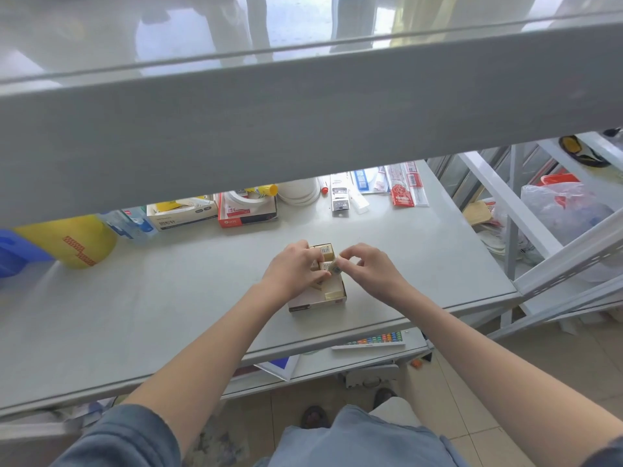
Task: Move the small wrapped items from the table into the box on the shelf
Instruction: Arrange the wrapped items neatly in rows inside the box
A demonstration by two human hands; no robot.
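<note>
At centre frame, on the grey shelf (168, 298), stands the open box (317, 303). My right hand (367, 271) pinches one small wrapped item (335, 268) just above it. My left hand (291, 273) curls round further wrapped items (323, 251) at the box's far end. Stationery boxes (247, 210) line the shelf's upper edge.

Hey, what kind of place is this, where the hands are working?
Probably a stationery stockroom or shop storage area. Grey metal shelving holds boxed office supplies, tape rolls and packaged rulers, and both hands, left hand and right hand, work over a small open box of wrapped items.
</note>
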